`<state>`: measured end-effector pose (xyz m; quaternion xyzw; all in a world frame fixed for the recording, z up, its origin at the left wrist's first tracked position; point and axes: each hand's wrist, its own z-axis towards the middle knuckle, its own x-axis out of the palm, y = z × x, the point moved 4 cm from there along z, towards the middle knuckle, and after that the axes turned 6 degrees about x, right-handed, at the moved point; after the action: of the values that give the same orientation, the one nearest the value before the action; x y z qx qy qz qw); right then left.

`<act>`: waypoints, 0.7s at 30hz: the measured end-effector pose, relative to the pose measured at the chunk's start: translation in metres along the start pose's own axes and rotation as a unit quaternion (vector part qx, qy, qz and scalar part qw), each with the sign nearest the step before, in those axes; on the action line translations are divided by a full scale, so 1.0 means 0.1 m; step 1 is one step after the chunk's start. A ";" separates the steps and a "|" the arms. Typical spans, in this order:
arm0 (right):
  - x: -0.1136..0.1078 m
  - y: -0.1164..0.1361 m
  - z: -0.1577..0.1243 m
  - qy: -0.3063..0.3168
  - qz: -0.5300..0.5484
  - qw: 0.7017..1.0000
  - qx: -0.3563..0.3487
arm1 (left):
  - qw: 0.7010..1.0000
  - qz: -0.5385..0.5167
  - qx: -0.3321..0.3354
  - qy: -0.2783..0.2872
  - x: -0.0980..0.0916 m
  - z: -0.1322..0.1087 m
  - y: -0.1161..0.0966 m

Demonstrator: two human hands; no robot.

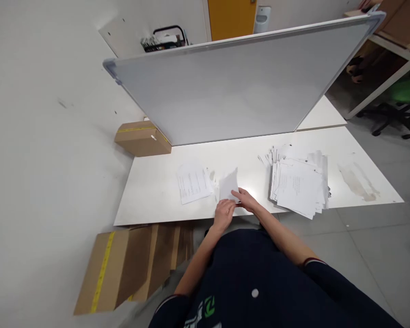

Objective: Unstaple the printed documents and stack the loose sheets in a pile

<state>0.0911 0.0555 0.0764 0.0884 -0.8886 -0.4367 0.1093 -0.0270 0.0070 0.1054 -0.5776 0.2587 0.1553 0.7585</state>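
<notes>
A small white sheet of paper, perhaps folded, is held up in front of me near the table's front edge. My right hand grips its right side, thumb on top and the other fingers underneath. My left hand is closed at the paper's lower edge, its fingertips close to the right hand. Left of the hands, a few printed sheets lie flat on the white table. To the right stands a thick, uneven stack of printed papers.
A whiteboard stands upright along the table's back. A cardboard box sits at the back left corner. More cardboard boxes stand on the floor at lower left, beside the wall. An office chair is off to the right.
</notes>
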 end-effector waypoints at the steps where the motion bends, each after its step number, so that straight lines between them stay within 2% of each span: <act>1: -0.03 -0.04 0.04 -0.023 -0.035 0.999 0.002 | 0.998 -0.047 -0.019 0.024 0.11 -0.03 0.02; 3: -0.09 -0.12 0.07 -0.067 -0.110 0.992 -0.001 | 0.979 -0.165 -0.117 0.028 0.25 -0.06 0.15; 5: -0.11 -0.18 0.06 -0.090 -0.166 0.982 -0.013 | 0.938 -0.262 -0.227 -0.011 0.32 -0.06 0.30; 7: -0.09 -0.22 0.01 -0.095 -0.206 0.973 -0.029 | 0.905 -0.312 -0.287 -0.049 0.35 0.00 0.40; 13: 0.09 -0.24 -0.05 -0.065 -0.258 0.961 -0.073 | 0.858 -0.383 -0.334 -0.076 0.39 0.15 0.47; 21: 0.02 -0.29 0.00 -0.050 -0.229 0.971 -0.056 | 0.810 -0.457 -0.357 -0.085 0.36 0.09 0.51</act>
<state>0.0907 0.0373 0.0533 0.2611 -0.8231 -0.5033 -0.0334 -0.0224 0.0273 0.0460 -0.8437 -0.1746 -0.0793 0.5014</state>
